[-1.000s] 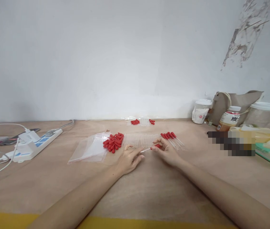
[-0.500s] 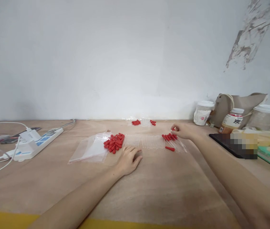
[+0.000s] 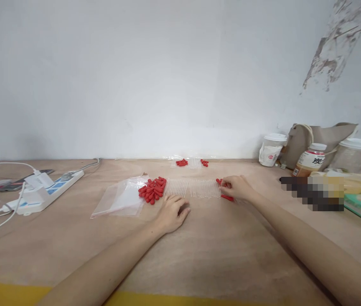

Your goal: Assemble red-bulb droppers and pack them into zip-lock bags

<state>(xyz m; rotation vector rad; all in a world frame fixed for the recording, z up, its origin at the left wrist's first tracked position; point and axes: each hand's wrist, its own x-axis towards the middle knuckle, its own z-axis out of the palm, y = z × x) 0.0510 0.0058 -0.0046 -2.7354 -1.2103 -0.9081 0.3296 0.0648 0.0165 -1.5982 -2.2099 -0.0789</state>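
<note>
My left hand [image 3: 172,212] rests on the table with its fingers loosely stretched and thumb apart, holding nothing. Its fingertips are at the near edge of a row of clear thin tubes [image 3: 176,187], beside a heap of red rubber bulbs [image 3: 151,190]. A second row of clear tubes [image 3: 204,188] lies to the right. At its right end, my right hand [image 3: 234,188] is pinched over a small group of red bulbs, seemingly on one of them; its fingers hide most of the group. One loose red bulb [image 3: 227,198] shows just below these fingers.
Clear plastic bags [image 3: 118,199] lie left of the heap. Further back is another bag with small red bulbs [image 3: 182,162]. A power strip [image 3: 51,193] with cables is at left. A paper cup [image 3: 272,151], a bottle [image 3: 310,159] and a grey bag [image 3: 323,135] stand at right.
My right hand has come left and nearer, from behind the right group of red bulbs to over it, covering most of them. The left hand has stayed in place.
</note>
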